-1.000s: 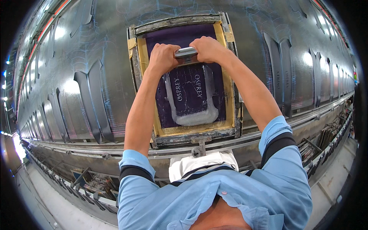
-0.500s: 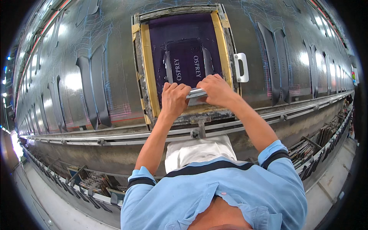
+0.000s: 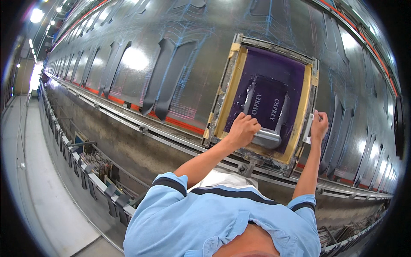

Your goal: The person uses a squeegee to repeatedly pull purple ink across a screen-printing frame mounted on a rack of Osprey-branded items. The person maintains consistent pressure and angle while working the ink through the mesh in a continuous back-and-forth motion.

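A screen-printing frame point(image 3: 279, 43) lies on the long dark table, its inner edges lined with yellow tape. Purple mesh point(image 3: 276, 62) fills it, with pale lettering and glossy dark ink streaks showing in the middle. My left hand point(image 3: 244, 129) is wrapped round the left end of a metal squeegee point(image 3: 269, 136), which rests across the near part of the mesh. At the frame's right side, my right hand point(image 3: 319, 125) is closed round a white handle point(image 3: 308, 127).
Dark, curved cut pieces point(image 3: 157, 79) lie in pairs along the table point(image 3: 205, 85), among blue and pink printed lines. A metal rail point(image 3: 171, 139) runs along the near table edge. Below it, a rack point(image 3: 100, 188) carries dark strips, beside a pale walkway point(image 3: 47, 184).
My right hand has left the squeegee and taken hold of the white handle. My left hand stays on the squeegee. The view has turned, so the frame appears farther right and tilted.
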`<state>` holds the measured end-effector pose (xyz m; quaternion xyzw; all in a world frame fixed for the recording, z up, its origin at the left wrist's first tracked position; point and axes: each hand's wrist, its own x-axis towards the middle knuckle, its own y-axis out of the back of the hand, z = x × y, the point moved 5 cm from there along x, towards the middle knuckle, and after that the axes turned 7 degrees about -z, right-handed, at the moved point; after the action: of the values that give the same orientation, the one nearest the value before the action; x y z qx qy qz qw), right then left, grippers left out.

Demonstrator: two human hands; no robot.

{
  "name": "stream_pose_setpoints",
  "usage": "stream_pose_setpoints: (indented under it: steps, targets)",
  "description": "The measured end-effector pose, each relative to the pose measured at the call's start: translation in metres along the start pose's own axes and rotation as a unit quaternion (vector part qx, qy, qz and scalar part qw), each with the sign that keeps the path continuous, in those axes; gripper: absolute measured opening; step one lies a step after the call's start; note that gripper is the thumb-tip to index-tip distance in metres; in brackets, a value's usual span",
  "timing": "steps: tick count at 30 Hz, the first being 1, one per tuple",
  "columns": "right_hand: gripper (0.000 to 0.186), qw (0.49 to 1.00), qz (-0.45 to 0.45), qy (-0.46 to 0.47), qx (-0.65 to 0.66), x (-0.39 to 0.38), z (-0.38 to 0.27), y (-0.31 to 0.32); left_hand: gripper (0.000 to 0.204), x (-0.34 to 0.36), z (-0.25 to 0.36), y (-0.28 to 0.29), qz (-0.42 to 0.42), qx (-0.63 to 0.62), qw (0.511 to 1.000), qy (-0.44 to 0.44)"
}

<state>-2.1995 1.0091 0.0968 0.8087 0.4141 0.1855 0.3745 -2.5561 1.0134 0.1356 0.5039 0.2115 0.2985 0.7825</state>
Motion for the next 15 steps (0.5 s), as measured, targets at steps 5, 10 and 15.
stream_pose_setpoints:
  steps: [5, 10, 15]
  targets:
    - [0.028, 0.997, 0.045, 0.048, 0.035, -0.028, -0.065, -0.018, 0.022, -0.035, -0.039, 0.048, 0.052, -0.01, 0.998, 0.016]
    - [0.023, 0.989, 0.036, 0.053, 0.13, -0.086, -0.191, -0.148, 0.023, -0.113, -0.176, 0.123, 0.047, 0.042, 0.997, 0.033]
    - [0.023, 0.98, 0.015, 0.058, 0.188, -0.137, -0.325, -0.25, 0.029, -0.201, -0.29, 0.196, 0.056, 0.063, 0.996, 0.018]
